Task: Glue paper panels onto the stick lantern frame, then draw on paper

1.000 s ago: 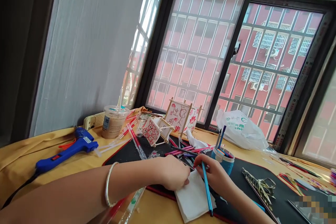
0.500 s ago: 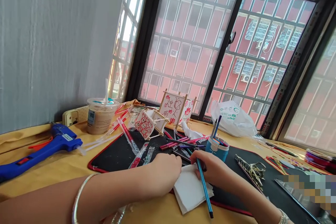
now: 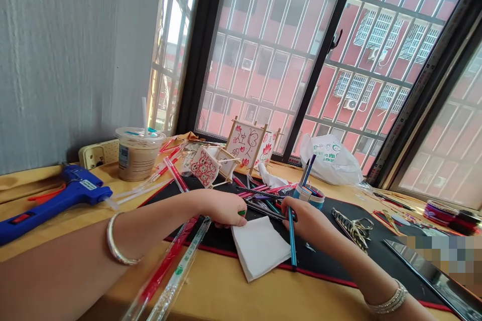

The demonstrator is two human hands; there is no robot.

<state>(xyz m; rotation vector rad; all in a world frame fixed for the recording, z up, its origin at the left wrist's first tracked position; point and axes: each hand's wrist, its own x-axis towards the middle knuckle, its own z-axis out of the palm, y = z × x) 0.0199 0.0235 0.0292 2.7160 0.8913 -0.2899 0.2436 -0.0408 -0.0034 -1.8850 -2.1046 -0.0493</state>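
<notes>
My right hand is closed around a blue felt-tip pen, whose dark end points down toward the mat's near edge. My left hand is a fist low over the black mat. A bit of green shows by its thumb, but what it holds is hidden. Between the hands lies a folded white paper napkin, blank on top, its upper left corner near my left fingers. Long clear packets with red strips pass under my left wrist. Loose pens lie beyond both hands.
Small stick-framed paper lanterns with red drawings stand by the window. A pen cup sits behind my right hand. At left are a blue glue gun and a drink cup. A hair claw and tablet lie right.
My left hand has moved left and up, off the napkin, which now shows more fully. My right hand has shifted slightly right, and the pen stands steeper, beside the napkin's edge.
</notes>
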